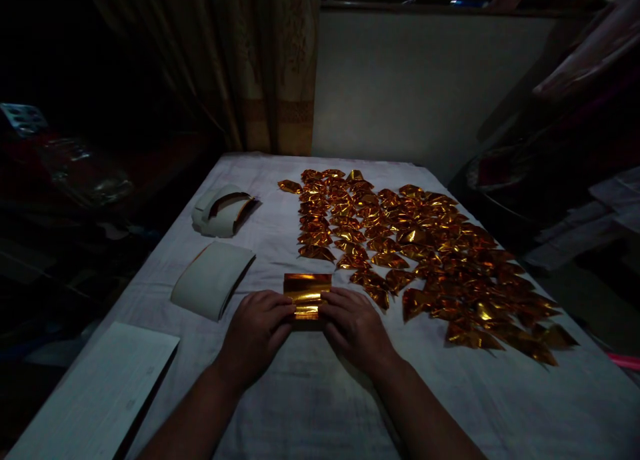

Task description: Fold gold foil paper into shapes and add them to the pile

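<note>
A sheet of shiny gold foil paper (307, 285) is held low over the table's middle, its near part bent into a curl. My left hand (263, 323) pinches its left edge between thumb and fingers. On the opposite edge, my right hand (353, 323) grips it the same way. Beyond and to the right lie many folded gold foil pieces (373, 217) with pointed ends, set in rough rows. Left of my hands sits a curved stack of pale sheets (213, 280), and farther back a second stack (225, 213) is bent over with a gold edge showing.
A white cloth (270, 240) covers the table. At the near left corner lies a flat pale board or box (100, 393). Behind the table stand a patterned curtain (280, 67) and a pale wall (390, 87). Clear plastic wrapping (90, 173) lies in the dark at left.
</note>
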The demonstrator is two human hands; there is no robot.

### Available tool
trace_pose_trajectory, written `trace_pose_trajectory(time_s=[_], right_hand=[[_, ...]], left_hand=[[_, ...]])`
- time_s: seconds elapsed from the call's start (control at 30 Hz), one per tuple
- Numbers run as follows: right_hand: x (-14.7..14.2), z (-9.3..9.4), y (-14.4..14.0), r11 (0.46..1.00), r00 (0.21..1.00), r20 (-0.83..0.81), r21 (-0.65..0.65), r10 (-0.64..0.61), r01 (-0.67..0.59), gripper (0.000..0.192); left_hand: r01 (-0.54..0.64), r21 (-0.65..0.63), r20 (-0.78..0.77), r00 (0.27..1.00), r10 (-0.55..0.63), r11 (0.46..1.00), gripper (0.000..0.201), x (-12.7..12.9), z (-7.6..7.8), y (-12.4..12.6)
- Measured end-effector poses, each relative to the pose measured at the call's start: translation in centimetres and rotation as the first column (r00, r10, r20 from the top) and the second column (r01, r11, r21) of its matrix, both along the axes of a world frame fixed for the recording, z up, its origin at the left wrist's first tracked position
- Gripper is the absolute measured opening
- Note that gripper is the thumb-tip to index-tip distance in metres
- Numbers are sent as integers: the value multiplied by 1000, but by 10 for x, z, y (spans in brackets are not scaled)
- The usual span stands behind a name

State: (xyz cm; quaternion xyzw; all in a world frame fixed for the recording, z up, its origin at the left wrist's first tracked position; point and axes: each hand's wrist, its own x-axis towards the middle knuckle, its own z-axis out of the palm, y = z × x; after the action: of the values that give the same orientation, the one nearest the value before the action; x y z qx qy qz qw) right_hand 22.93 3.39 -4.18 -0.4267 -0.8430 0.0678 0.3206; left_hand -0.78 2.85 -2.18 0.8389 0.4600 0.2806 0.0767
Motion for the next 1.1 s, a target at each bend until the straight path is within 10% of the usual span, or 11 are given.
trace_pose_trajectory(time_s=[0.87,1.1], right_hand=[[-4,2,6,953,956,50,-84,-289,292,21],[1,5,1,975,981,-52,-137,-185,177,7]], left_hand=[[-146,-15,23,989,146,989,28,1,-10,5],[-78,-45,65,995,80,996,30,-1,-9,5]])
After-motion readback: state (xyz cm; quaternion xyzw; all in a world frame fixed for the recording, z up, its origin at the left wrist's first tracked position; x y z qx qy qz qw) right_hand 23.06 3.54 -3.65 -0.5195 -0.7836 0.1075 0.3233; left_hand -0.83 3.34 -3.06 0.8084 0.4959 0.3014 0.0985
